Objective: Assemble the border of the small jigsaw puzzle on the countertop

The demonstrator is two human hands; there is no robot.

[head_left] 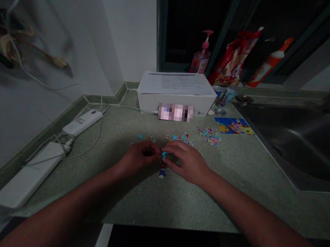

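Note:
On the counter, a narrow upright strip of small joined jigsaw puzzle pieces [162, 172] lies between my hands, turquoise at the top, dark red in the middle, blue and white at the bottom. My left hand [140, 156] is closed in a pinch at the strip's upper left edge; what its fingertips hold is too small to tell. From the other side, my right hand [188, 163] has its thumb and forefinger curled onto the strip's turquoise upper part. Loose puzzle pieces [181, 137] are scattered just beyond my fingers, partly hidden by them.
More loose pieces [210, 137] lie at the right, near a colourful cartoon picture card [234, 126]. A phone [175, 112] leans on a white box [176, 87]. Cabled power banks [84, 122] are at left, a steel sink [298, 141] at right. Bottles and cans stand behind.

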